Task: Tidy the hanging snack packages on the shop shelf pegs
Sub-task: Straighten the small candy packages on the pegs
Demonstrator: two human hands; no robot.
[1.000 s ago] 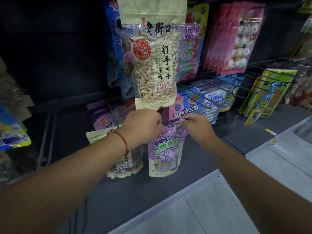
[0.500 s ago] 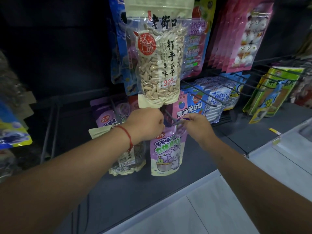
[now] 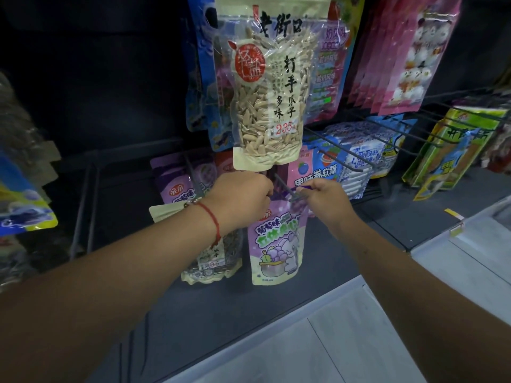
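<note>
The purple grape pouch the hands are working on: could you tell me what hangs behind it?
Behind the purple grape pouch a pink fruit-candy pack shows above it. Both hands cover the pouch's top; anything deeper is hidden.

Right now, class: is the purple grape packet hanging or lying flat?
Hanging: the purple grape packet dangles upright from the peg.

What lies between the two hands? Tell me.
In the head view, a dark metal peg juts out between the left hand and the right hand. The top of the purple grape candy bag hangs there too.
</note>
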